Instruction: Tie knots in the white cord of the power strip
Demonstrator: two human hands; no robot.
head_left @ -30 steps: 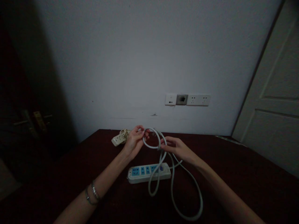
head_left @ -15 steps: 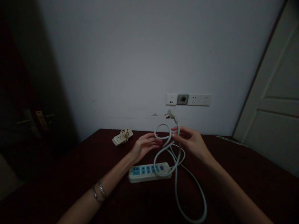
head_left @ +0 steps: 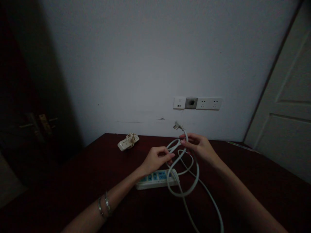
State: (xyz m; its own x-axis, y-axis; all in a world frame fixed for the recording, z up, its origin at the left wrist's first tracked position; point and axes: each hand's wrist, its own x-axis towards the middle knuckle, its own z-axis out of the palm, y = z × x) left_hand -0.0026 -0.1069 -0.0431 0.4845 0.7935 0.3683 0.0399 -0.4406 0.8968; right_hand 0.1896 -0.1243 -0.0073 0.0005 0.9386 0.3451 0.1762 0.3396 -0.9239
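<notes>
Dark table [head_left: 73, 181]: both hands, left [head_left: 155, 159], right [head_left: 200, 147], fingers pinched on looped white cord [head_left: 184, 181].

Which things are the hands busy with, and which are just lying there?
Busy with:
- white cable, held by left hand and right hand
- its plug
- power strip

Just lying there:
- small cream power strip
- wall sockets
- door handle

There are 2 bare hands: the left hand [head_left: 155, 159] and the right hand [head_left: 200, 147]. On the 1 dark red wooden table [head_left: 73, 181] lie 2 power strips: 1 long white power strip with blue sockets [head_left: 155, 179] and 1 small cream power strip with its cord bundled on top [head_left: 128, 141]. There is 1 long white cord [head_left: 184, 168] with 1 plug [head_left: 178, 125], 1 row of white wall sockets [head_left: 197, 103], and 2 thin silver bracelets [head_left: 104, 204].
</notes>
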